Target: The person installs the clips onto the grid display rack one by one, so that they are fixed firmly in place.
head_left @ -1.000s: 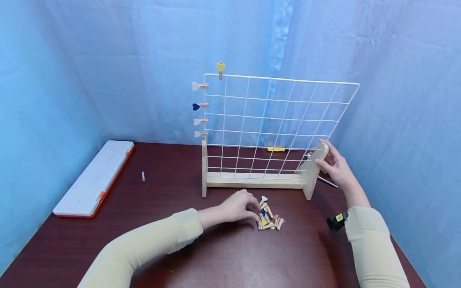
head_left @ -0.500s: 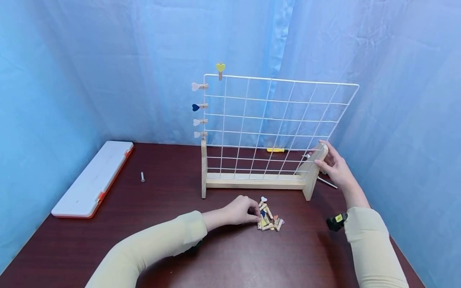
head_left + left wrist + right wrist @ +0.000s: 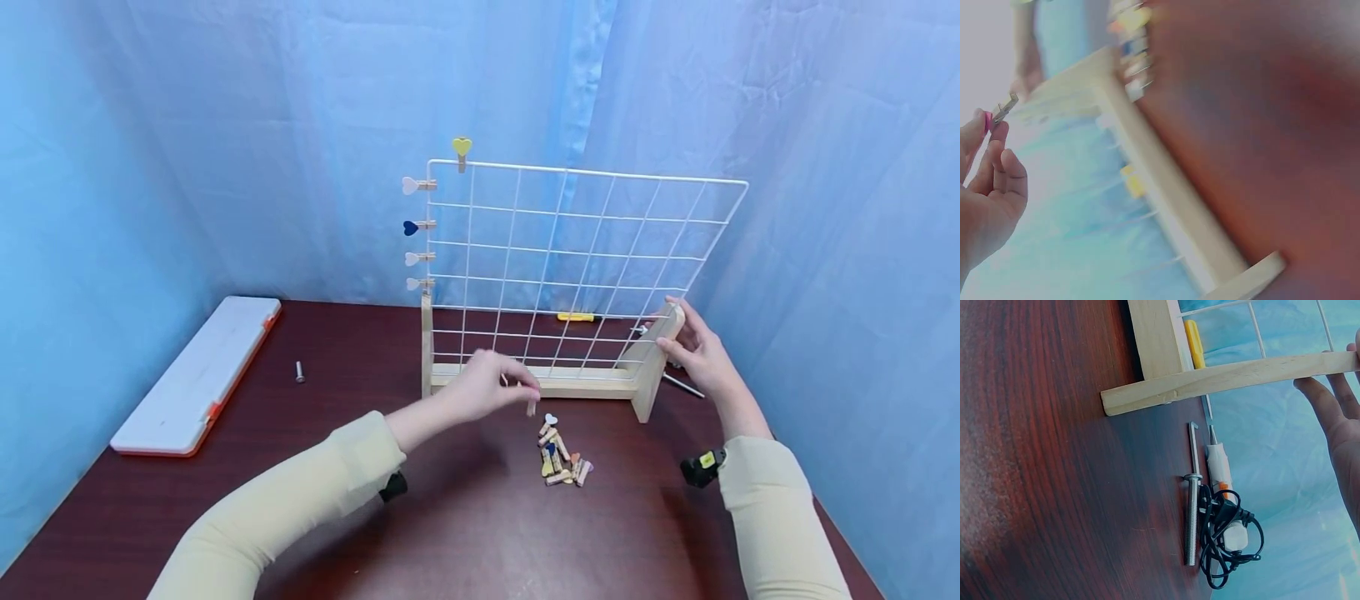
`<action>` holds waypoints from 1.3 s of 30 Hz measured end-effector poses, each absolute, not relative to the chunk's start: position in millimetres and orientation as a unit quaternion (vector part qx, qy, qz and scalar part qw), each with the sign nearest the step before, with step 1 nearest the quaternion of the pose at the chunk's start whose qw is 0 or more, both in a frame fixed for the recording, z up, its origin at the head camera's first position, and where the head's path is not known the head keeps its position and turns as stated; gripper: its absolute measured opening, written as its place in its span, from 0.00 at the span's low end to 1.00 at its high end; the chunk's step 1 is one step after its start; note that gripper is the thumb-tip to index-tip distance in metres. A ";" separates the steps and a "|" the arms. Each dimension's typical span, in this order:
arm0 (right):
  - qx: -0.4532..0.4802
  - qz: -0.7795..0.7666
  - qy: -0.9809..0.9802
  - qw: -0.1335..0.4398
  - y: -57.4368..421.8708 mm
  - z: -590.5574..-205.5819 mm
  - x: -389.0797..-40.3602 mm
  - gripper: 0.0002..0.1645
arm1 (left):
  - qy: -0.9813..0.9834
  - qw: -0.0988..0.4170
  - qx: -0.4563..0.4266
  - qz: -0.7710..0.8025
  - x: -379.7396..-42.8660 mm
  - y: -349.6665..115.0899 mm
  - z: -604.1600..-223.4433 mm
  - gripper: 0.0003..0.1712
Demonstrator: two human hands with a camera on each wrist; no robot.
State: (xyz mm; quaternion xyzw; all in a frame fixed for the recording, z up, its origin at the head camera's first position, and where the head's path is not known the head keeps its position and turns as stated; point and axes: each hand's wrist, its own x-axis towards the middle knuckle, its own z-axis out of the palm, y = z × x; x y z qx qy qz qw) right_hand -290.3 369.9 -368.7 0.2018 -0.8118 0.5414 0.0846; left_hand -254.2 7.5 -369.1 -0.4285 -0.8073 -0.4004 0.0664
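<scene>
Between thumb and fingertips my left hand (image 3: 483, 387) pinches a small wooden clothespin (image 3: 1004, 110) with a pink end, raised above the table in front of the stand's base bar. My right hand (image 3: 699, 354) grips the right wooden upright (image 3: 656, 367) near its top. That upright helps bear a white wire grid (image 3: 577, 250). Along the grid's left edge sit several heart clothespins, among them a dark blue one (image 3: 411, 227), and a yellow heart clothespin (image 3: 462, 148) is clipped on the top wire. A loose pile of heart clothespins (image 3: 557, 454) lies below my left hand.
A white case (image 3: 198, 375) with orange latches lies at the left, a bolt (image 3: 299, 372) beside it. Behind the grid is a yellow-handled tool (image 3: 576, 317). Right of the stand lie a long bolt (image 3: 1192, 519), a hex key (image 3: 1194, 447) and a corded white tool (image 3: 1218, 464).
My left hand has lifted from the clothespin pile, up and toward the grid, with a pink-ended clothespin in its fingertips. My right hand stays on the upright.
</scene>
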 end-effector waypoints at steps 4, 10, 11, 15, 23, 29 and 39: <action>0.207 0.552 -0.803 0.083 371.1 -370.7 -292.2 0.39 | -0.812 0.125 -0.414 -0.393 -258.2 -3.6 -324.6 0.10; 0.213 0.548 -0.804 0.088 377.6 -378.0 -300.1 0.39 | -0.815 0.173 -0.408 -0.373 -268.5 -22.1 -247.0 0.09; 0.217 0.549 -0.802 0.089 379.2 -379.5 -302.0 0.39 | -0.811 0.189 -0.410 -0.373 -270.4 -25.0 -233.2 0.08; 0.230 0.562 -0.790 0.091 382.2 -381.8 -306.2 0.39 | -0.792 0.295 -0.392 -0.364 -277.8 -34.3 -181.5 0.07; 0.214 0.550 -0.802 0.089 385.3 -382.4 -304.6 0.39 | -0.818 0.366 -0.287 -0.339 -299.8 -39.1 -129.9 0.12; 0.218 0.552 -0.800 0.089 385.7 -383.4 -304.7 0.39 | -0.844 0.354 -0.288 -0.281 -315.7 -34.6 -128.4 0.11; 0.240 0.568 -0.781 0.095 385.1 -383.2 -308.1 0.39 | -0.864 0.309 -0.287 -0.276 -327.2 -35.6 -133.9 0.12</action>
